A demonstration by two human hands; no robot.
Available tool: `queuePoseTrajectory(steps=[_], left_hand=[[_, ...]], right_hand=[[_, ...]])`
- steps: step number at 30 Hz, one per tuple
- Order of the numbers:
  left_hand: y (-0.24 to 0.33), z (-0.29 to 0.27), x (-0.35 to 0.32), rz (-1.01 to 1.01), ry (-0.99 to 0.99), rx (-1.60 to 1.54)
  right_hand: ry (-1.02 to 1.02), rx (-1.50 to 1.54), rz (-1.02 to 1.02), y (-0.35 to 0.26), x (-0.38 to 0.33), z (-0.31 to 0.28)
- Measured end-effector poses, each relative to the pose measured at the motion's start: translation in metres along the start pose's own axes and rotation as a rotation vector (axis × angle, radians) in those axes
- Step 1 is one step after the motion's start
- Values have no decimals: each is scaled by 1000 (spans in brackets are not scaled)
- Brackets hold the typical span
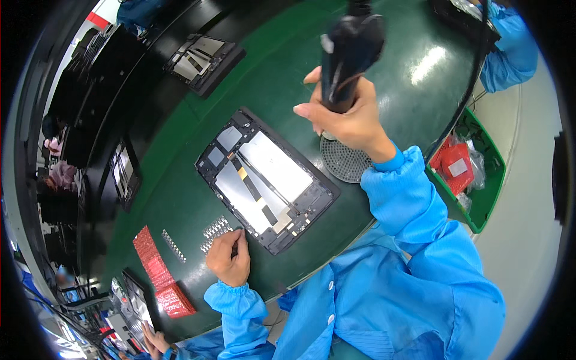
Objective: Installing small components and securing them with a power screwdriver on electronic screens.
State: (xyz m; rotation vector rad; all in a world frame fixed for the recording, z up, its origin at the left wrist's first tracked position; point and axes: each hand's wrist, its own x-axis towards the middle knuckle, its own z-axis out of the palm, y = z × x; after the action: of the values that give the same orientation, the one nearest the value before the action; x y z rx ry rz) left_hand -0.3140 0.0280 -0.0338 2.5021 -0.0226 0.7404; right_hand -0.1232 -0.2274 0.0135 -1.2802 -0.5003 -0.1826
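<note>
An opened tablet (270, 180), silver plates and a dark flat cable showing inside its black frame, lies on the green table before me. Above and right of it, my right hand (354, 123) is wrapped round a black electric screwdriver (351, 54), held upright over the table; its tip is hidden behind the hand. My left hand (230, 258) rests by the tablet's lower left edge, fingers curled and pressed together. Whatever it may hold cannot be made out. Strips of small metal parts (216, 228) lie just beyond it. A round dish with many holes (345, 159) sits under my right wrist.
Red bubble wrap (157, 267) and another strip of small parts (173, 246) lie left. Another opened tablet (201, 63) stands on the black line beyond. A green bin (489, 198) with red packets is at right. Co-workers' blue sleeves (510, 51) show at the edges.
</note>
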Motion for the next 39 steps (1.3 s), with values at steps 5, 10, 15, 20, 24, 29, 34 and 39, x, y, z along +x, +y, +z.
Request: queuePoseTrajectory(steps=[5, 10, 15, 20, 24, 29, 34, 39], left_hand=[[-2, 1, 1, -40, -44, -31], [-10, 6, 7, 86, -73, -108], [-35, -2, 4, -38, 40, -144], [-45, -17, 8, -350, 203, -131], [-52, -12, 6, -254, 237, -194], [-53, -11, 8, -241, 212, -176], [-47, -9, 6, -342, 230, -294], [-46, -9, 7, -236, 250, -286]], right_hand=[[74, -4, -95, -20, 5, 16], [-82, 186, -124, -29, 12, 71], [-256, 197, -1, -12, 13, 145], [-361, 111, 43, 20, 19, 190], [-378, 112, 57, 32, 18, 203], [-362, 76, 66, 41, 15, 207], [-365, 93, 67, 44, 16, 207], [-366, 88, 71, 43, 14, 208]])
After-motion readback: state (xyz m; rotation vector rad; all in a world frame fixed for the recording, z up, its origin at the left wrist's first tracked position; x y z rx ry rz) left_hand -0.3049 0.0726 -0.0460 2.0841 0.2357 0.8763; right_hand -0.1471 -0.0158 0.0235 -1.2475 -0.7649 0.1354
